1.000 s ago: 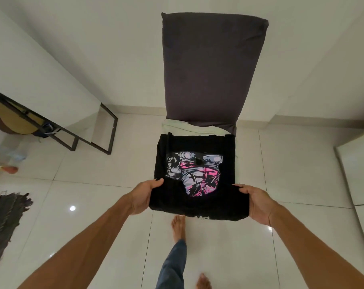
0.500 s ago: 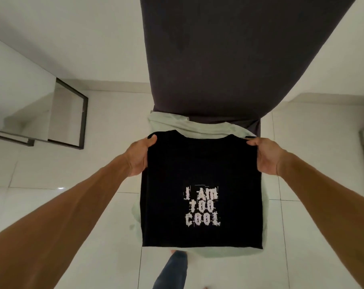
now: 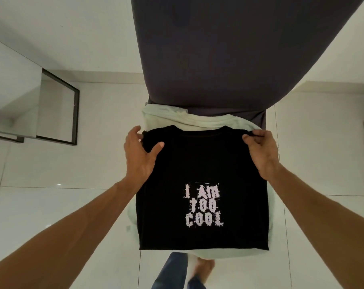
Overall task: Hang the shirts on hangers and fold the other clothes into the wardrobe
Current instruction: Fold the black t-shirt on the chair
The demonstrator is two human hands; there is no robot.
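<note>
The black T-shirt (image 3: pixel 202 163) lies folded, print up, on a pale green garment (image 3: pixel 197 119). My left hand (image 3: pixel 142 155) straddles its ten-o'clock corner, thumb spread on top and fingers loosely past the edge. My right hand (image 3: pixel 260 151) pinches the two-o'clock corner with curled fingers. I judge the fold done, so next I should let go, square the edges and carry the pile to the wardrobe, which isn't in view. The chair back (image 3: pixel 218 59) rises at twelve o'clock, close enough to crowd a lift. A black metal frame (image 3: pixel 74 113) stands well apart at nine.
</note>
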